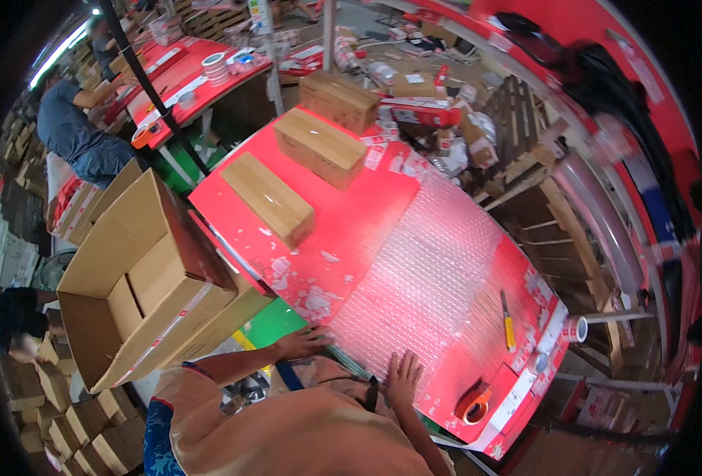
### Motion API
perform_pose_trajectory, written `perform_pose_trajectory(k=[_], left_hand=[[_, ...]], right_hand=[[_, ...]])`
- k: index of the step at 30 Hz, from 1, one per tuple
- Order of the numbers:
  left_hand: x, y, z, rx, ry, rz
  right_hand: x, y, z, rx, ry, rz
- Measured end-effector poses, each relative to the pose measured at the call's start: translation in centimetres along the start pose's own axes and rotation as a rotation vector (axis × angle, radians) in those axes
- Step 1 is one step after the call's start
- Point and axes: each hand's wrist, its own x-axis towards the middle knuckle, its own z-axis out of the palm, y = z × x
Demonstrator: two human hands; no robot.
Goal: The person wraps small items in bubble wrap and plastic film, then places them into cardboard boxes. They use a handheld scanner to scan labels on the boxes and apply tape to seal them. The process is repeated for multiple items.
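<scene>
A sheet of bubble wrap (413, 268) lies spread across the red worktable (351, 217). My right hand (404, 378) rests on its near edge, fingers spread and nothing held. At the sheet's near left corner, the fingertips of my left hand (304, 343) reach the table edge; that hand also looks empty. Whether its fingertips press on the wrap is hard to tell. To the right lie a yellow utility knife (508, 327) with its blade end pointing away and an orange tape dispenser (476, 406). Two brown cardboard boxes (268, 199) (320, 146) sit on the table's far left part.
A large open carton (149, 291) stands left of the table. Another closed box (339, 101) is at the far end. Tape rolls (576, 329) sit at the right edge. A person (83, 119) works at another red table (178, 71). Stacked boxes (83, 431) fill the lower left.
</scene>
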Motion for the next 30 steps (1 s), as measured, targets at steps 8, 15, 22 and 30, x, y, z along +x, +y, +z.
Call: perform_pose_trajectory(k=[8,15,22,30], left_hand=[[7.9,-10.9,-21.6,0.46,-0.062,-0.221],[14.9,-22.8,-19.6,0.793,-0.662,-0.222],[19.0,-12.0,-40.3,-0.551,0.282,-0.418],[20.3,-8.5,-15.2,-1.534,0.179,-0.644]], right_hand=[[2.6,2.0,2.2,0.011,-0.183,-0.048],[11.3,3.8,-4.7,0.349,-0.533,0.12],[15.4,3.4,-10.7,1.706,0.381,0.348],[9.1,7.7,-14.1,1.692,0.58,0.553]])
